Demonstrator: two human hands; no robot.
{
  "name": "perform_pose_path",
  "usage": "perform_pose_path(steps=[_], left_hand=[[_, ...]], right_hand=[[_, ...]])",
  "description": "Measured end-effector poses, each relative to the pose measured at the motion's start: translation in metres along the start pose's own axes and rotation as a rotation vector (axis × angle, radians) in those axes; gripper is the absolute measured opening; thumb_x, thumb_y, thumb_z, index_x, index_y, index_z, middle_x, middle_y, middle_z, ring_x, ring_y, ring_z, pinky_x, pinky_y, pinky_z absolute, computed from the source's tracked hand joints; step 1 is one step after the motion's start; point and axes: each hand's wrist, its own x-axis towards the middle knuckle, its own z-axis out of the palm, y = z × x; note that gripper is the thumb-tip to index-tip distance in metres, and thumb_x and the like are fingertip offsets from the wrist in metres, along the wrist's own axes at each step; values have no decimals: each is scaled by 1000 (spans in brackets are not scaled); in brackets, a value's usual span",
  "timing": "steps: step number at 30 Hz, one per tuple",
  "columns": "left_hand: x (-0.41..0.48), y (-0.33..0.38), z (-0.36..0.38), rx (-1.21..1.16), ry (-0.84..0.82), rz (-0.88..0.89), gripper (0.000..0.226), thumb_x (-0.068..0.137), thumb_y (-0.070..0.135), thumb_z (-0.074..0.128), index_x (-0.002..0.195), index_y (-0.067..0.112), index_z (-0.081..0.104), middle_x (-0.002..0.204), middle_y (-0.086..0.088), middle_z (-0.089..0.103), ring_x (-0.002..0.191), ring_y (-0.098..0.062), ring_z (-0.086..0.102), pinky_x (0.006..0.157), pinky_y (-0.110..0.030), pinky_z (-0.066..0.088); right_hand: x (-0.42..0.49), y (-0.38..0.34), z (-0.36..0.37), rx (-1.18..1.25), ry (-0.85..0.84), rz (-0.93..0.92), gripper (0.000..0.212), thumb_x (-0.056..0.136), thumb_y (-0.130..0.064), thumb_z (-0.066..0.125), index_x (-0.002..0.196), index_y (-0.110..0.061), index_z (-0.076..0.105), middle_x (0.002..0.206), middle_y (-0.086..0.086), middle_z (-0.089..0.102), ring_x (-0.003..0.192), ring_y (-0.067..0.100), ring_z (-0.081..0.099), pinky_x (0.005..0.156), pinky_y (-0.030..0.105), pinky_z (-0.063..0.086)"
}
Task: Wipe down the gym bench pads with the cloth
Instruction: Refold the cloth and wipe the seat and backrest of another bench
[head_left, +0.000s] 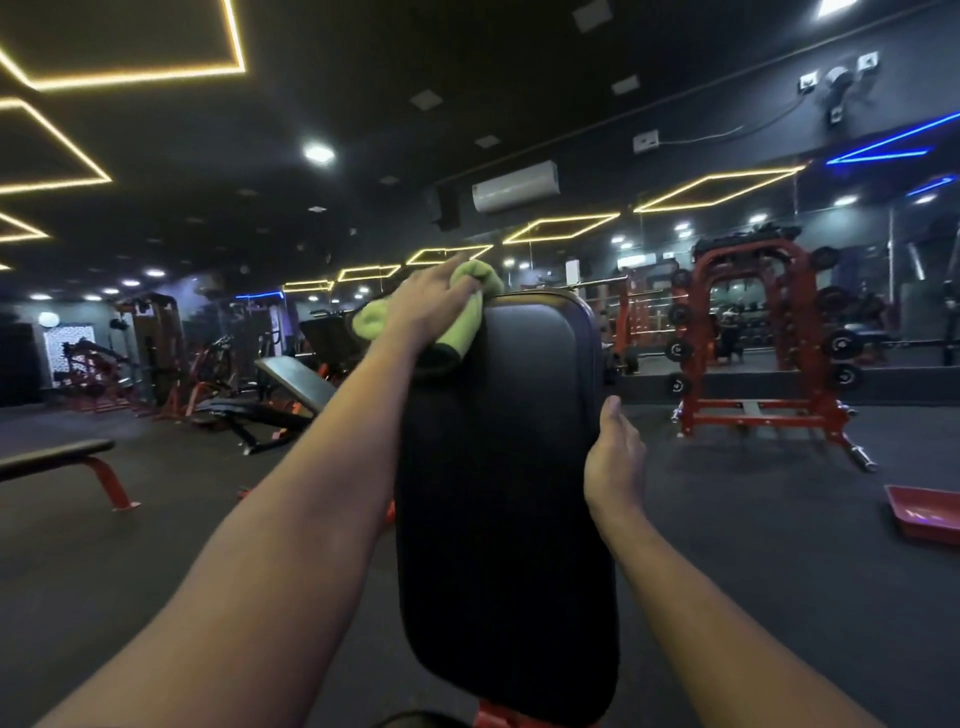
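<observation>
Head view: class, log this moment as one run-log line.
left hand: holds green cloth on bench pad top | right hand: open by its right edge

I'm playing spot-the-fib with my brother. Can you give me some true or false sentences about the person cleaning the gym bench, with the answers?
1. The left hand holds a green cloth against the top of the black pad. True.
2. The right hand holds a spray bottle. False: it holds nothing and is open at the pad's right edge.
3. A red tray lies on the floor to the right. True.
4. The cloth lies on the floor. False: it is up at the pad's top left corner.
</observation>
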Motion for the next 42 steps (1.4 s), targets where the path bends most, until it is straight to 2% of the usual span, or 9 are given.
perform_pose_path(steps=[4,9,13,18,21,23,26,33,42], left_hand=[[-2,23,11,67,76,-178,51,94,45,35,142,34,48,146,-9,50,132,-30,46,106,-44,32],[-34,108,43,132,127,208,37,91,47,33,119,39,57,125,8,61,117,-16,52,108,-56,27],[-55,132,49,239,7,407,51,94,59,24,130,36,51,134,6,56,126,-13,45,109,-56,25],[-47,125,22,-467,-125,280,58,97,64,16,138,39,48,138,1,58,126,-17,53,107,-49,40],[-47,108,-1,-770,30,211,42,100,52,28,127,29,51,122,-2,65,109,-16,63,86,-44,55],[-53,91,-10,-830,149,197,37,104,42,29,127,22,50,118,-4,63,103,-11,64,82,-41,56],[-61,48,-13,-722,379,169,33,105,34,30,122,16,52,105,4,61,92,-1,59,83,-31,50],[-95,-44,29,-427,218,-178,51,103,52,24,141,23,41,146,-3,41,137,-22,36,111,-38,28],[-176,-87,85,-583,22,-502,66,98,64,22,151,24,24,149,-19,43,137,-39,39,114,-46,30]], right_hand=[[6,7,0,13,-13,-9,54,109,-44,33,145,-8,51,149,8,52,142,23,44,104,23,30],[11,5,-3,80,-104,87,52,108,-42,35,146,-9,50,148,7,52,141,23,43,113,30,32],[23,2,-24,157,-195,120,47,103,-55,39,107,-20,70,99,2,71,96,30,66,73,31,49],[39,-79,-32,-148,510,-556,25,101,-30,47,119,-16,57,113,0,61,99,17,57,83,40,49],[38,-121,-1,-484,173,-891,37,96,-36,38,129,-26,51,116,2,62,96,21,60,84,45,55],[40,-125,16,-776,-127,-804,56,98,-63,29,147,-37,34,131,7,59,104,31,63,86,51,56],[55,-121,23,-1033,-174,-647,91,80,-92,27,157,-44,17,147,14,49,119,39,59,94,47,51],[27,-60,12,-718,123,-564,64,98,-69,32,152,-35,36,108,11,61,92,31,63,79,39,52],[-114,107,-66,-585,5,-294,84,93,-72,28,148,-12,47,127,18,65,111,40,65,87,44,51]])
